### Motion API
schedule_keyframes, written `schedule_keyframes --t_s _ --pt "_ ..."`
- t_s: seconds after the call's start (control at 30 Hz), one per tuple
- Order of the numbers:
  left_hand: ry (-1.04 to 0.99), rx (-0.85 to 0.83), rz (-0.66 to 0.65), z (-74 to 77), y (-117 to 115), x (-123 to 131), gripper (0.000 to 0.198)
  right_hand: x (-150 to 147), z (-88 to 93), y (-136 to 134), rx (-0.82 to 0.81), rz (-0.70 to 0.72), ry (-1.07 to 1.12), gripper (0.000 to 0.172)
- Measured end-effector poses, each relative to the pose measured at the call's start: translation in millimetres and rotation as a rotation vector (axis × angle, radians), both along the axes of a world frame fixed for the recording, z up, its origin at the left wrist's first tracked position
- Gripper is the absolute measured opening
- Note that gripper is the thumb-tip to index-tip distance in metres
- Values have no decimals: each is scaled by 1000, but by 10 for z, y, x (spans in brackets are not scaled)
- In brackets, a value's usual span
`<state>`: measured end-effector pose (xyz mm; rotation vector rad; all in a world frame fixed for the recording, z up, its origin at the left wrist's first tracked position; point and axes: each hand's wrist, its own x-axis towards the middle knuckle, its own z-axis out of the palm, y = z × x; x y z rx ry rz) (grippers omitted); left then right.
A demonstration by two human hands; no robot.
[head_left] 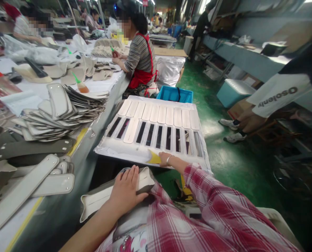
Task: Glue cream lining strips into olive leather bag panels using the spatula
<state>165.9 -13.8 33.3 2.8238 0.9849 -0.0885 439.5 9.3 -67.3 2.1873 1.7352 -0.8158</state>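
Observation:
My left hand (127,189) lies over a grey and off-white sewn piece (98,201) on my lap. Its fingers curve over the top and its thumb points right along the side. The piece has a long pale panel with a dark line down the middle; what it belongs to I cannot make out. My right hand (164,158), with a bracelet at the wrist, grips the near edge of a slatted white tray (129,153), beside a yellow patch (154,157). Off-white rounded strips (161,114) line the tray's far row, and one strip (131,131) lies across the nearer slots.
On the table at left are a pile of pale panels (58,101), long studded strips (24,192) and a glue bottle (82,86). A person in a red apron (142,59) sits beyond the tray, near a blue crate (174,94). Another person's legs (246,120) are at right.

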Motion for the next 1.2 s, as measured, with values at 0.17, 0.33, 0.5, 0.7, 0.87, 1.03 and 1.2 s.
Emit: schedule_keyframes --t_s 0.17,0.33,0.5,0.7,0.87,1.03,1.2 --pt "40 4 33 79 -33 50 91 -209 131 -51 73 -128 40 47" --pt "95 61 25 126 -132 -51 83 -180 416 -179 177 -255 155 41" --pt "26 21 -38 96 -84 -144 78 -86 648 -551 263 -333 333 57" --pt "-25 -198 -117 94 204 59 92 -204 814 -807 316 -293 474 55" --pt "25 -299 -148 122 304 207 81 -351 906 -652 214 -24 222 49" --pt "41 -478 -145 155 464 209 82 -533 960 -415 266 109 131 45" --pt "-164 -1100 -200 112 897 140 54 -669 972 -198 273 137 70 48"
